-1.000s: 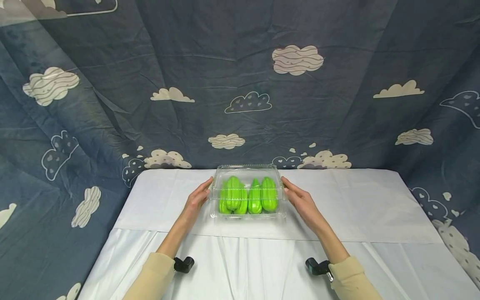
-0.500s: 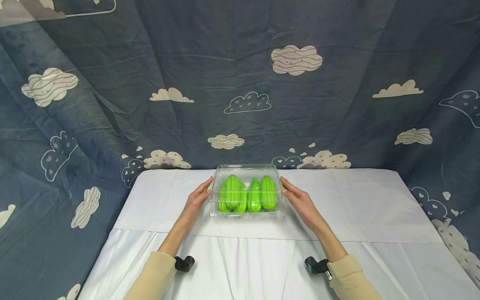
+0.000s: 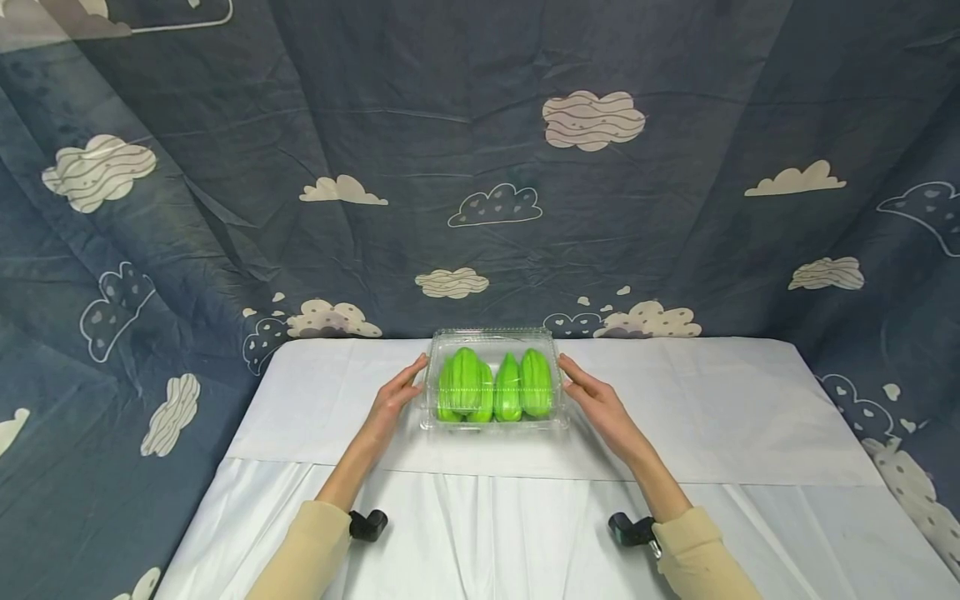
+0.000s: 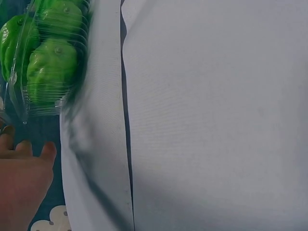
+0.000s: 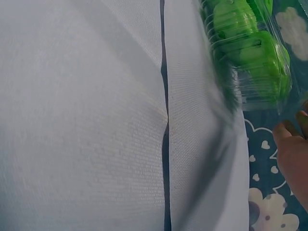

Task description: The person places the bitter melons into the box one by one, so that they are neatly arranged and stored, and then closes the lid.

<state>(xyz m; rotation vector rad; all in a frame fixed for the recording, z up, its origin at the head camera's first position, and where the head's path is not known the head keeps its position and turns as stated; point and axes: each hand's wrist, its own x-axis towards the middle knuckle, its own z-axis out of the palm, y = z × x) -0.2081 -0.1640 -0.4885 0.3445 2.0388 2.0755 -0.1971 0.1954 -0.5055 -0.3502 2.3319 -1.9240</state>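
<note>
A clear plastic clamshell box (image 3: 495,423) sits near the back of the white table, holding several glossy, bright green, ridged fruit-like pieces (image 3: 507,387). Its transparent lid (image 3: 491,335) slants over them, with the front edge a little above the box's front rim. My left hand (image 3: 390,402) is at the left side of the lid, fingers stretched forward and fingertips right at its edge. Opposite it, my right hand (image 3: 597,400) lies along the right side in the same way. Both wrist views show the fingers close beside the box's end, beneath the green pieces (image 4: 53,67) in the picture.
White cloth (image 3: 480,533) covers the table, with a seam running across it in front of the box. A dark blue curtain (image 3: 495,250) with cloud prints hangs right behind the table's far edge and along both sides. Each wrist carries a small black camera (image 3: 367,526).
The lid's front edge has come down slightly toward the box's front rim. The box and its green pieces have shifted slightly back. Both hands stay at the lid's sides.
</note>
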